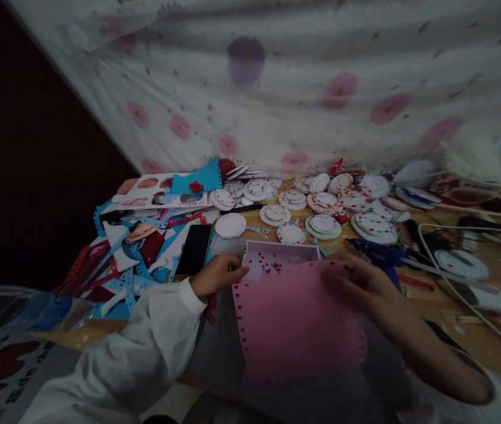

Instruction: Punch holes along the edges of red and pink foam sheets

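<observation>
Pink punched paper [301, 324] hung near the front edge of the bench [427, 303], its top clamped in the right hand [365, 285], while what the left hand [218, 275] gripped beside the box [286, 250] couldn't be told; a bump could have spilled any loose dots [270, 265].

The left hand [218, 275] curls inward while the right hand [361, 285] pinches.

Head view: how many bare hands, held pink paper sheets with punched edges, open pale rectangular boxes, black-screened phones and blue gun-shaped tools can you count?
Bare left hand and right hand: 2
Held pink paper sheet: 1
Open pale box: 1
Black-screened phone: 1
Blue gun-shaped tool: 1
Total: 6
</observation>
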Demonstrator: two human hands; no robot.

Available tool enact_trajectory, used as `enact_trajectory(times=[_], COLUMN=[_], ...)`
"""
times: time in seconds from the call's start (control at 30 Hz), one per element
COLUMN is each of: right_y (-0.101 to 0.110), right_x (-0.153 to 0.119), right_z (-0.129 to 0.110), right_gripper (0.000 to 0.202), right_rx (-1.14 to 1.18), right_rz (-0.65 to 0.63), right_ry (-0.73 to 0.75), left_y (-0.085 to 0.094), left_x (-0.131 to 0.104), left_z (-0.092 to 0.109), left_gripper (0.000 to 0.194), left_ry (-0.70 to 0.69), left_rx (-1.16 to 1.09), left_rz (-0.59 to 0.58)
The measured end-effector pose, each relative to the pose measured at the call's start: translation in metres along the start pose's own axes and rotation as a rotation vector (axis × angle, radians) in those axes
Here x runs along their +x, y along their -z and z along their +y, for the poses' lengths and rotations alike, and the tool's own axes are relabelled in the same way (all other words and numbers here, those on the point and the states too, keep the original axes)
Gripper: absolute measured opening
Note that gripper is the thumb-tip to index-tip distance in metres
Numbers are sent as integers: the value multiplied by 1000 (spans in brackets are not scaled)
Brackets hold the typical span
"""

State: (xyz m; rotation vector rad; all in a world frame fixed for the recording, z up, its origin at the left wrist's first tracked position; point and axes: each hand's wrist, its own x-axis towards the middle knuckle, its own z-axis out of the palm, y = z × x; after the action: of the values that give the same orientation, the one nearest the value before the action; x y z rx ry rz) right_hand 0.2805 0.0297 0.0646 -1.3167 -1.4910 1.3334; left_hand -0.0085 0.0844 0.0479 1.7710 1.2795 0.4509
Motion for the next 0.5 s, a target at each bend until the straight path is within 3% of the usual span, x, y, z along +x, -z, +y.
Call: enact_trajectory(times=[0.13, 0.23, 0.4, 0.5], right_y=[-11, -17, -15, -11], right_x=[-2, -1, -2, -5], right_z=[13, 15, 14, 14], right_gripper=[29, 36, 38, 33], right_rx=[36, 58, 60, 77], right_rz=[-60, -88, -88, -78], right_ry=[-27, -24, -39, -35], left_y=[19, 25, 15, 7], left_x=[4, 10, 29, 38], left_z=[19, 34, 40, 39], left_gripper=[33, 21, 30, 36], left_ry=[24, 18, -55, -103], left_rx=[17, -50, -126, -54], left_rz=[22, -77, -307, -334])
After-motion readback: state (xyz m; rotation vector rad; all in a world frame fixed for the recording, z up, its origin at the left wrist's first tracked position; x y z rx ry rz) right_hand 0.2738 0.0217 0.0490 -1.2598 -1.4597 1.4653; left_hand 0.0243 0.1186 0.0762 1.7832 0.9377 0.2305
